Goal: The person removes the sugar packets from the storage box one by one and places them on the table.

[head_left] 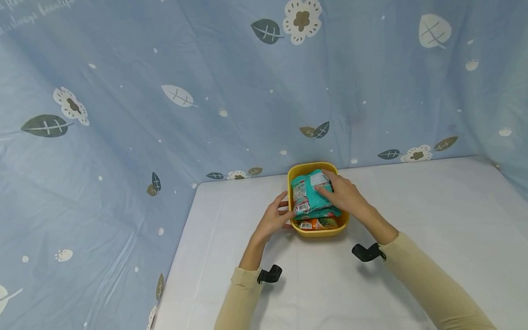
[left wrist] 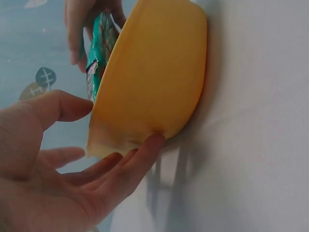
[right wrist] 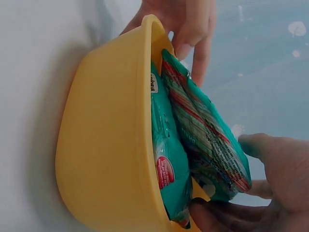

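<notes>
A yellow plastic basin (head_left: 321, 233) stands on the white table and holds several packets. On top, a teal packet (head_left: 303, 192) lies tilted, its edge above the rim in the right wrist view. My right hand (head_left: 345, 195) pinches this packet, thumb on its upper face and fingers at its right edge. Below it sits another teal packet (right wrist: 169, 159), and an orange packet (head_left: 309, 224) shows at the near end. Beside the basin's left wall is my left hand (head_left: 272, 218), fingers spread, thumb touching the rim and a fingertip on the outer wall.
The white tabletop (head_left: 422, 203) extends around the basin. A blue patterned cloth (head_left: 244, 88) hangs right behind the table and along its left side. Black wrist cameras (head_left: 269, 274) stick out from both sleeves.
</notes>
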A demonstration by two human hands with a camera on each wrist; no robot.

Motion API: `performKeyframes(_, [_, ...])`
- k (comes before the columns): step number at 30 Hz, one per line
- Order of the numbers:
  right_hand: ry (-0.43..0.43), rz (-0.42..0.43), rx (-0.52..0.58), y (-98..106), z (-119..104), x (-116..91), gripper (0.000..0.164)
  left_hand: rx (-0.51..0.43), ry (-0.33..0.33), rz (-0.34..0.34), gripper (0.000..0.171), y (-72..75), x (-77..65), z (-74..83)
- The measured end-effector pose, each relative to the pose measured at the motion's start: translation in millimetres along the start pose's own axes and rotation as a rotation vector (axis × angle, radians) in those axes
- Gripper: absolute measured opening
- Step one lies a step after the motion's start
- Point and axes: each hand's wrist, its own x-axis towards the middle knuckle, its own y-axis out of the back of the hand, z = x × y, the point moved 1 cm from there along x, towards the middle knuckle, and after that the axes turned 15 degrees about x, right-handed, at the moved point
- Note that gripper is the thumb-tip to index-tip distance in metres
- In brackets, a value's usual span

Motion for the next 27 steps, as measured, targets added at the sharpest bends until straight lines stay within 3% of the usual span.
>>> performKeyframes(12, [-0.008,-0.034,0.08,-4.6,2.3,4.3,0.072,0.017,0.02,0.003,0.075,-8.5,26.6,-33.6])
performKeyframes(27, [-0.125,-0.147,0.196,-4.8,2.0,11.8,0.072,-0.01,0.009,0.013,0.073,-8.2,25.9,-31.8])
